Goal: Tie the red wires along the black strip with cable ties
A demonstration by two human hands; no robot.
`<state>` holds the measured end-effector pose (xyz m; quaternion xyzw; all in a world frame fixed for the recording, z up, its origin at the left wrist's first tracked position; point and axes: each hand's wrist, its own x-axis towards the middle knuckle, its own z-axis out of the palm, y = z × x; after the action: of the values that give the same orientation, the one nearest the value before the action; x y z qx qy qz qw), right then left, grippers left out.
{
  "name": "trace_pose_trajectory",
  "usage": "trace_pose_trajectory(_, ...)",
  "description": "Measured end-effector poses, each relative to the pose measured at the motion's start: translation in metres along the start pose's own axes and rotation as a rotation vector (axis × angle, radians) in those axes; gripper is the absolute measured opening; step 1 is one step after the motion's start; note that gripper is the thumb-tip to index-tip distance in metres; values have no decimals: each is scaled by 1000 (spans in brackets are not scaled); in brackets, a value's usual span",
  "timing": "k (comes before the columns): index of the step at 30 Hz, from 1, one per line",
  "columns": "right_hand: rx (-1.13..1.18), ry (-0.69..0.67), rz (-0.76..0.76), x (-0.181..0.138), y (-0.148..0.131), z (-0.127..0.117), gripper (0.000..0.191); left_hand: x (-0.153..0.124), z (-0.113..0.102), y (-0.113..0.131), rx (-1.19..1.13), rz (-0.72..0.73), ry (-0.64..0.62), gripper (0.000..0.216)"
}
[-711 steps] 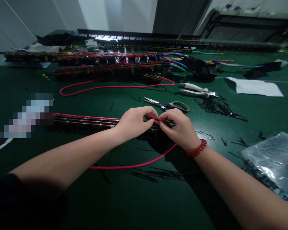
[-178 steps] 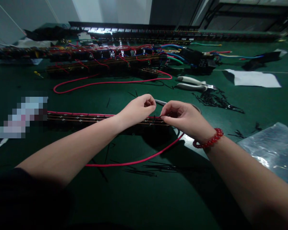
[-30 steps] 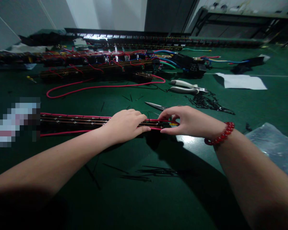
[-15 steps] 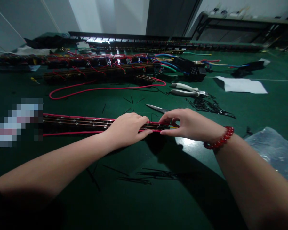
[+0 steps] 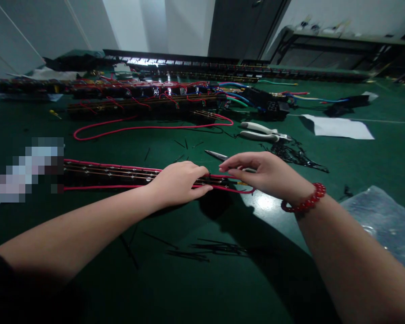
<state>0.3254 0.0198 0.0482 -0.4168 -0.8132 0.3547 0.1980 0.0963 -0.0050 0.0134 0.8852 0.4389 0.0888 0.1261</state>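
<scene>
At left, a long black bar with copper-coloured strips [image 5: 101, 180] lies on the green table [image 5: 128, 149], a red insulated cable [image 5: 104, 187] along both edges: the far run looks banded down; no bands show on the near run. The left hand [image 5: 180, 181] grasps the bar around its sides, thumb nearest the person; loose thin black strips [image 5: 202, 250] lie closer. The cable's right-hand loop looks unfastened. The right hand [image 5: 261, 171], loosely open, partly hides steel-bladed scissors [image 5: 216, 155], crowding that end. Farther right: grey-and-white pliers [image 5: 259, 135], tangled black offcuts [image 5: 299, 155], white paper [image 5: 339, 127], a clear plastic bag [image 5: 384, 225]
</scene>
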Motion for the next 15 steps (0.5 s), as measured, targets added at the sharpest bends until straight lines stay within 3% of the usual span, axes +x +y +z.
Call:
trace_pose_trajectory(7, 236, 63, -63, 2, -1, 12, 24, 1, -1, 0, -11, -2, -20, 40)
trace_pose_trajectory(15, 224, 54, -43, 1, -1, 13, 23, 1, 1, -1, -9, 6, -14, 39)
